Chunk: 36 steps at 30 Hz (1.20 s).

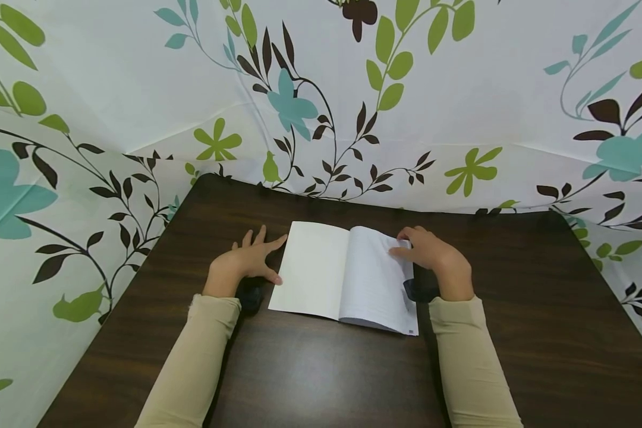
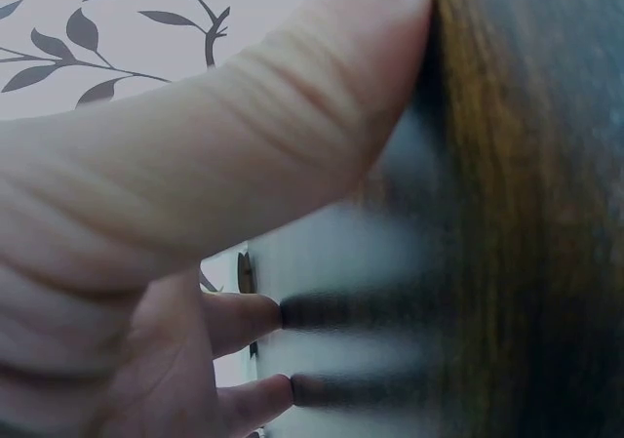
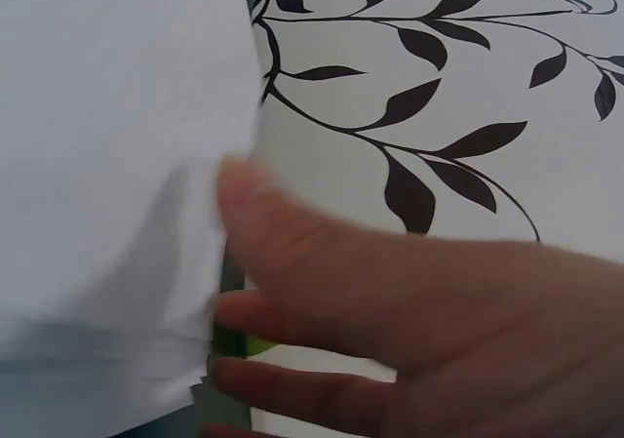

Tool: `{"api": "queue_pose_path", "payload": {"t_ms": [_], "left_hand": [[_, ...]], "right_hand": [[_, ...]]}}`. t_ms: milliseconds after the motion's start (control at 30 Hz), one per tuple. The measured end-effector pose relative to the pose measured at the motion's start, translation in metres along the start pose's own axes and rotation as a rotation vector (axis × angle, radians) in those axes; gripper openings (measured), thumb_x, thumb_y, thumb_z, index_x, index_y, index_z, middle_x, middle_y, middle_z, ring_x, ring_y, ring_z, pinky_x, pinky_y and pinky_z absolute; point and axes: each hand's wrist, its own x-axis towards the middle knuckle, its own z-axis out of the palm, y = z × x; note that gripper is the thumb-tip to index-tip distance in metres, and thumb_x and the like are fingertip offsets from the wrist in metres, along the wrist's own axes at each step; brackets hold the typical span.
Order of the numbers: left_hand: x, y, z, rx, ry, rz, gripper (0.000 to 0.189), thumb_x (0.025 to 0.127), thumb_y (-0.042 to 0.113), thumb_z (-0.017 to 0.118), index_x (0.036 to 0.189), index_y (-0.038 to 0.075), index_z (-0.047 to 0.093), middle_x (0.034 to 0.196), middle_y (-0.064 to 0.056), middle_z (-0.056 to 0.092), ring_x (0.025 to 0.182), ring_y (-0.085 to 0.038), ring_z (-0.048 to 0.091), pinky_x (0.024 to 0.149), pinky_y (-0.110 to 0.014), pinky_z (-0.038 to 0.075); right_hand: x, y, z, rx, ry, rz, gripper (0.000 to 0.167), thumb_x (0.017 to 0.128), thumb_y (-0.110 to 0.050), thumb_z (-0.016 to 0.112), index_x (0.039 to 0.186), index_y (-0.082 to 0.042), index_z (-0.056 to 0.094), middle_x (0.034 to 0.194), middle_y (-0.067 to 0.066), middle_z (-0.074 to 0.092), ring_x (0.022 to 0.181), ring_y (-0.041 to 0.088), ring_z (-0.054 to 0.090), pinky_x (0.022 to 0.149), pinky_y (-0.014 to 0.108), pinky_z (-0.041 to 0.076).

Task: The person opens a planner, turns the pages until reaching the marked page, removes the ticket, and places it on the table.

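Observation:
An open notebook [image 1: 312, 270] lies on the dark wooden table, its left side blank and cream. The right side carries white pages [image 1: 371, 276] that bulge upward, with faint lines. My left hand [image 1: 244, 261] is at the notebook's left edge, fingers spread over the table and thumb tip at the lower part of that edge. At the upper right edge, my right hand [image 1: 428, 252] holds the pages between thumb and fingers. The right wrist view shows the thumb [image 3: 258, 209] against the page edge, with the other fingertips partly hidden beside it.
The dark wooden table [image 1: 310, 368] extends around the notebook. Behind it and at both sides hangs a white cloth [image 1: 321, 154] with a leaf pattern. Black devices sit at the left wrist [image 1: 249, 297] and the right wrist [image 1: 421, 290].

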Motion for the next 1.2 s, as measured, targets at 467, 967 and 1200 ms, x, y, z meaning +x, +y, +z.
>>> {"api": "queue_pose_path", "payload": {"t_ms": [467, 967, 1200], "left_hand": [[-0.002, -0.001, 0.003, -0.006, 0.009, 0.003, 0.11, 0.087, 0.037, 0.085, 0.169, 0.024, 0.014, 0.173, -0.027, -0.014, 0.158, -0.056, -0.013, 0.121, -0.079, 0.0], [-0.004, 0.002, 0.002, 0.016, 0.016, 0.004, 0.109, 0.087, 0.037, 0.086, 0.169, 0.022, 0.016, 0.172, -0.029, -0.013, 0.157, -0.058, -0.011, 0.121, -0.08, 0.002], [-0.005, 0.003, 0.001, 0.019, 0.018, 0.003, 0.109, 0.086, 0.037, 0.086, 0.169, 0.022, 0.016, 0.172, -0.029, -0.012, 0.157, -0.058, -0.01, 0.121, -0.08, 0.003]], "right_hand": [[0.016, 0.0, 0.019, -0.033, 0.087, -0.003, 0.06, 0.085, -0.032, 0.088, 0.128, -0.006, 0.055, 0.14, 0.025, 0.041, 0.126, 0.045, 0.035, 0.1, 0.061, 0.032], [0.015, -0.004, 0.012, -0.063, 0.07, -0.061, 0.042, 0.101, -0.028, 0.069, 0.133, 0.001, 0.069, 0.128, 0.02, 0.073, 0.102, 0.031, 0.066, 0.087, 0.048, 0.032], [0.015, 0.007, 0.008, -0.007, 0.063, -0.071, 0.044, 0.11, -0.028, 0.051, 0.134, 0.007, 0.064, 0.112, 0.019, 0.072, 0.097, 0.029, 0.063, 0.098, 0.055, 0.045]]}}
